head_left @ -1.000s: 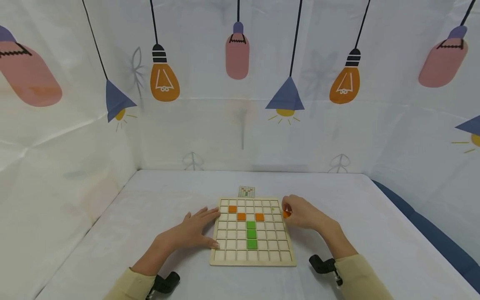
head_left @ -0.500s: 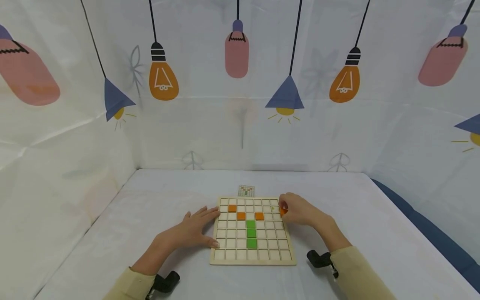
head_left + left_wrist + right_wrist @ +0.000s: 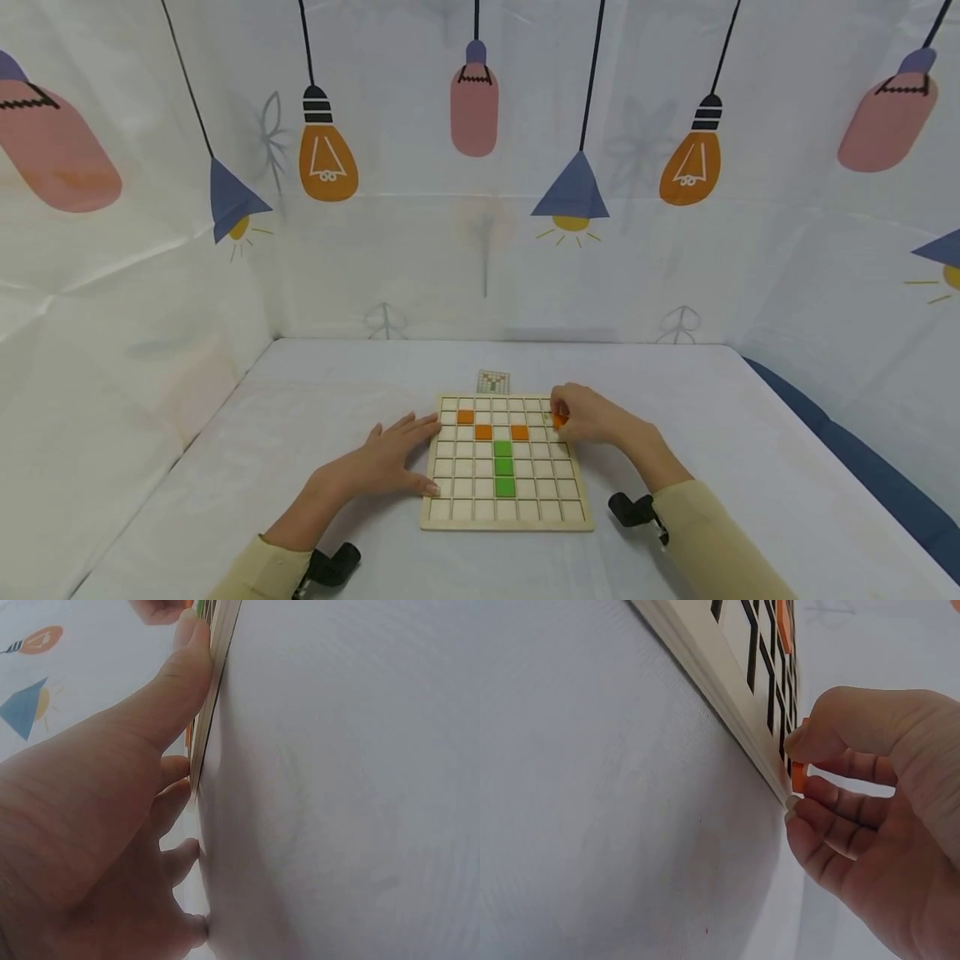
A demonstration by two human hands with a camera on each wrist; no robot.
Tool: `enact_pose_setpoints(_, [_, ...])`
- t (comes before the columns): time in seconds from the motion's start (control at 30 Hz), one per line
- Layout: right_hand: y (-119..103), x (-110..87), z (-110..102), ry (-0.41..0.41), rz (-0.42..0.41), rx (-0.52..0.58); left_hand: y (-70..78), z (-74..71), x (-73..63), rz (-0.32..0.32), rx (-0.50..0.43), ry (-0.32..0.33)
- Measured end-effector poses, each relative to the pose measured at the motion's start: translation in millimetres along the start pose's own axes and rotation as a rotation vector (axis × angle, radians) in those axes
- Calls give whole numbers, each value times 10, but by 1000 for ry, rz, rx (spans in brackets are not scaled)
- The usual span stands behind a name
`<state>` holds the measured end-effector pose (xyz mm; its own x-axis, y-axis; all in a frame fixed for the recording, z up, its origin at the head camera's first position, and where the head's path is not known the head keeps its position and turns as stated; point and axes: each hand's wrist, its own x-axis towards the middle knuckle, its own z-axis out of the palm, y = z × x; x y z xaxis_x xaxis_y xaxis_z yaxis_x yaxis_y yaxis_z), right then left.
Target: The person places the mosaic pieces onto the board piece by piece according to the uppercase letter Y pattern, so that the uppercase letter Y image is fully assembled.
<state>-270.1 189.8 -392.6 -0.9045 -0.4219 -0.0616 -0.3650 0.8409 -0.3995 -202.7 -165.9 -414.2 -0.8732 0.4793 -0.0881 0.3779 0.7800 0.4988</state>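
A wooden grid board (image 3: 461,509) lies flat on the table, with several orange and green square tiles in its cells. Three green tiles (image 3: 503,467) stand in a column, and orange tiles (image 3: 483,432) sit above them. My left hand (image 3: 382,462) rests along the board's left edge with fingers spread and the thumb on the rim. At the upper right of the board, my right hand (image 3: 596,417) pinches an orange tile (image 3: 799,778) between thumb and fingers. In the right wrist view the curled fingers hide part of that tile.
A small card with a printed grid pattern (image 3: 493,382) lies just beyond the board's far edge. The white table (image 3: 360,375) reaches back to a curtain (image 3: 420,275) printed with lamps. Each wrist carries a black camera mount (image 3: 333,565).
My right hand has moved left with the orange tile, from beside the board's right edge to over its upper right cells. The left hand stays put.
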Motion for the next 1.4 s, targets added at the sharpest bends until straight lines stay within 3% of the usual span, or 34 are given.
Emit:
enact_pose_setpoints(0.6, [-63, 98, 2, -29, 17, -32, -36, 39, 30, -16, 22, -2])
enact_pose_setpoints(0.93, [-140, 147, 26, -27, -38, -54, -20, 28, 25, -6, 12, -2])
enact_pose_setpoints(1.4, [-223, 203, 14, -65, -8, -47, -9, 19, 22, -22, 15, 5])
